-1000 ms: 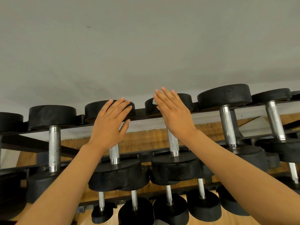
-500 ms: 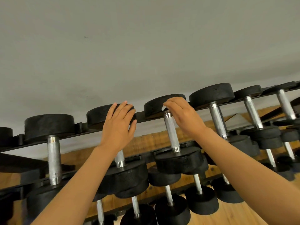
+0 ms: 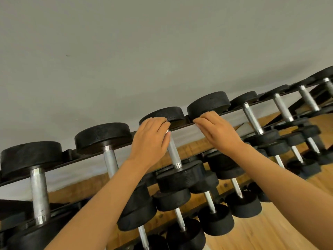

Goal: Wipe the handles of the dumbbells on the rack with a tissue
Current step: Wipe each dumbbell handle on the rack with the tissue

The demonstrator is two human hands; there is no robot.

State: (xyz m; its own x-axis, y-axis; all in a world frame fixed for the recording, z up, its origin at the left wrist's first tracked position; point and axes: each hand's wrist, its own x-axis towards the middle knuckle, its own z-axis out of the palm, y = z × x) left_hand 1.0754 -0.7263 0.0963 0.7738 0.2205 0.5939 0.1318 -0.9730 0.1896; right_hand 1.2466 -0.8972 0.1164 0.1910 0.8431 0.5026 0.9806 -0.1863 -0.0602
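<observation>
Two hands on the top row of dumbbells

The long black metal rack [image 3: 158,129] runs up across the view from the lower left to the upper right. It holds rows of dumbbells with round black ends and shiny silver metal handles.

The left hand [image 3: 150,139] sits on the black dumbbell with the grey handle [image 3: 173,152] in the middle of the top row. Its fingers bend over the top of the handle, right under the far black end, and the thumb lies along the side of the handle. It is grasping the top of that handle. The lower part of the handle shows below the hand, and it goes down to the near black end.

The right hand [image 3: 217,131] is just beside it, on the next black dumbbell with the big round end [image 3: 208,103]. Its fingers bend down over the rack bar under that round end. The hand hides the handle there, so I cannot tell if it is grasping anything. The two hands are near each other but do not touch.

I cannot see a tissue clearly in either hand.

More black dumbbells [image 3: 250,116] sit to the right on the top row, and two more sit to the left. Lower rows hold smaller ones. A grey wall [image 3: 144,51] is behind the rack. A brown wooden floor [image 3: 270,230] is under it.
</observation>
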